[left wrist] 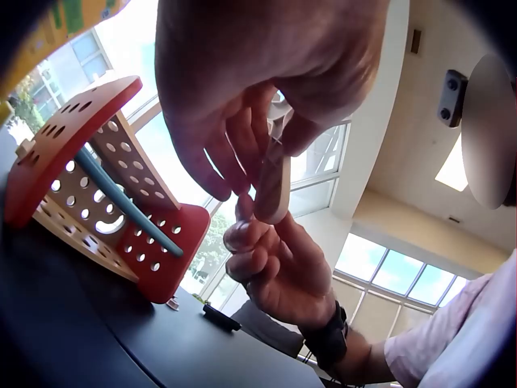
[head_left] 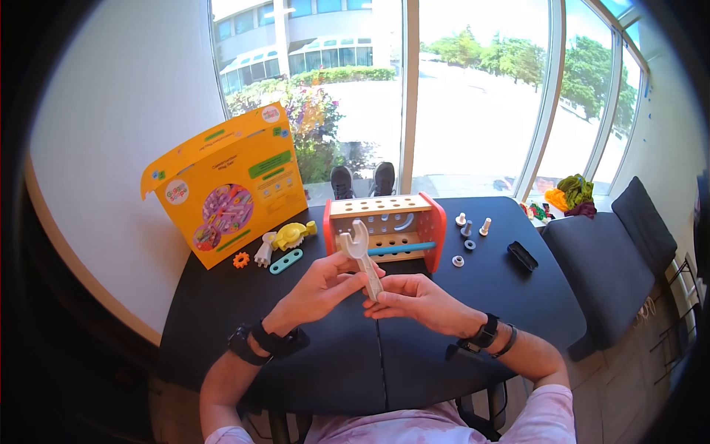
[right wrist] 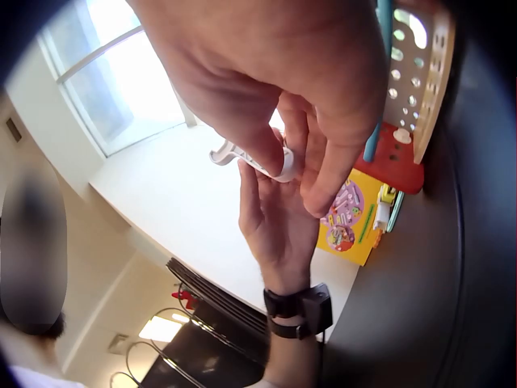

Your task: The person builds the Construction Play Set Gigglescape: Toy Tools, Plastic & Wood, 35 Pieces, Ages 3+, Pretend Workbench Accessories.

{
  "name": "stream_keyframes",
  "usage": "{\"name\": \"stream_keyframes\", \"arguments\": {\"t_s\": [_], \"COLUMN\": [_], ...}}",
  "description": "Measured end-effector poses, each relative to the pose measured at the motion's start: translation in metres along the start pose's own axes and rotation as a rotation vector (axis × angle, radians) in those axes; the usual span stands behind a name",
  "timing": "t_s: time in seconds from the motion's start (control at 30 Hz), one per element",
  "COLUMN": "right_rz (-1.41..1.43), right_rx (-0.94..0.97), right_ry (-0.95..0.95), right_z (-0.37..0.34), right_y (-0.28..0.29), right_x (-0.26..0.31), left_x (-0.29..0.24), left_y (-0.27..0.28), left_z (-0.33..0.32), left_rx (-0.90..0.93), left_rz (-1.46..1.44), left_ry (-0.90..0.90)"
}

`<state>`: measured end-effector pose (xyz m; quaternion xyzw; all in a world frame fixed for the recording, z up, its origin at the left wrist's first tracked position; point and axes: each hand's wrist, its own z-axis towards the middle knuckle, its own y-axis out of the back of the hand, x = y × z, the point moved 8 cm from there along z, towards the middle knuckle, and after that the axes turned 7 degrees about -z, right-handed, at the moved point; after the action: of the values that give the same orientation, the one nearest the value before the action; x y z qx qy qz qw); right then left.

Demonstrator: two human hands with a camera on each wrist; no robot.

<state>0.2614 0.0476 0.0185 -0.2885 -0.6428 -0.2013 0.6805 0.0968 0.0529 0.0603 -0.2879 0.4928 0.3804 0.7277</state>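
Observation:
A pale grey toy wrench is held up above the table, its forked end upward. The left hand pinches its shaft between thumb and fingers. Lower down, the right hand grips the handle's end with thumb and fingertips. In the left wrist view the wrench shows its handle end between the left hand and the right hand. The right wrist view shows the wrench between both hands. Behind it stands a wooden workbench toy with red ends and a blue rod.
An orange box stands at the back left. Near it lie a yellow toy, an orange gear and a teal strip. Several screws and nuts, including a grey nut, and a black case are at right.

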Motion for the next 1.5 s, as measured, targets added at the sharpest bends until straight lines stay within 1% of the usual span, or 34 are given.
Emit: {"name": "stream_keyframes", "arguments": {"t_s": [0.03,0.13,0.17,0.23,0.27,0.33,0.4,0.47,0.5,0.57,0.6,0.63,0.7,0.83,0.93,1.0,1.03,1.1,1.13,1.2,1.27,1.37,1.47,1.5], "right_rz": [-0.06,-0.341,-0.399,-0.744,-0.917,-1.147,-1.297,-1.379,-1.422,-1.652,-1.767,-1.764,-1.758,-1.668,-1.539,-1.514,-1.503,-1.486,-1.476,-1.392,-1.299,-1.265,-1.337,-1.333], "right_rx": [-0.021,-0.043,-0.13,-0.228,-0.273,-0.424,-0.618,-0.667,-0.693,-0.697,-0.696,-0.645,-0.645,-0.645,-0.616,-0.648,-0.662,-0.749,-0.792,-0.819,-0.839,-0.738,-0.615,-0.591], "right_ry": [-0.014,0.035,0.061,0.055,0.051,0.148,0.041,0.008,-0.004,0.057,0.094,0.01,-0.041,-0.101,-0.071,-0.027,-0.002,0.027,0.04,0.255,0.482,0.563,0.735,0.738], "right_z": [-0.003,-0.01,-0.015,-0.031,-0.038,-0.053,-0.063,-0.067,-0.068,-0.069,-0.07,-0.068,-0.067,-0.067,-0.07,-0.074,-0.074,-0.078,-0.08,-0.08,-0.08,-0.073,-0.062,-0.057], "right_y": [0.003,0.031,0.042,0.065,0.079,0.115,0.168,0.211,0.229,0.249,0.253,0.259,0.269,0.27,0.265,0.26,0.257,0.235,0.223,0.192,0.149,0.084,0.039,0.029], "right_x": [0.002,0.0,0.008,0.035,0.048,0.069,0.068,0.053,0.045,0.023,0.015,0.006,0.0,0.001,0.003,0.009,0.015,0.042,0.056,0.084,0.111,0.132,0.129,0.126], "left_x": [-0.003,-0.013,-0.016,-0.017,-0.02,-0.03,-0.032,-0.032,-0.033,-0.034,-0.034,-0.033,-0.031,-0.029,-0.023,-0.015,-0.012,-0.008,0.004,0.032,0.034,0.034,0.033,0.033], "left_y": [0.002,0.014,0.018,0.027,0.028,0.03,0.032,0.032,0.029,0.025,0.025,0.023,0.021,0.022,0.022,0.024,0.025,0.023,0.026,0.028,0.021,0.008,-0.002,-0.005], "left_z": [0.0,-0.004,-0.007,-0.014,-0.017,-0.024,-0.029,-0.032,-0.033,-0.035,-0.034,-0.034,-0.033,-0.032,-0.031,-0.03,-0.029,-0.027,-0.029,-0.032,-0.033,-0.031,-0.031,-0.031], "left_rx": [-0.026,-0.116,-0.153,-0.243,-0.246,-0.253,-0.259,-0.244,-0.237,-0.23,-0.223,-0.217,-0.198,-0.186,-0.181,-0.195,-0.183,-0.16,-0.152,-0.131,-0.074,-0.009,0.027,0.037], "left_rz": [0.042,0.205,0.287,0.41,0.506,0.697,0.844,0.969,1.015,1.116,1.115,1.113,1.09,1.115,1.055,0.965,0.863,0.657,0.467,0.087,-0.027,-0.156,-0.209,-0.219], "left_ry": [0.003,0.018,0.026,0.023,-0.003,-0.052,-0.062,-0.054,-0.087,-0.16,-0.16,-0.157,-0.133,-0.122,-0.088,-0.047,0.011,0.127,0.203,0.35,0.403,0.436,0.452,0.459]}}
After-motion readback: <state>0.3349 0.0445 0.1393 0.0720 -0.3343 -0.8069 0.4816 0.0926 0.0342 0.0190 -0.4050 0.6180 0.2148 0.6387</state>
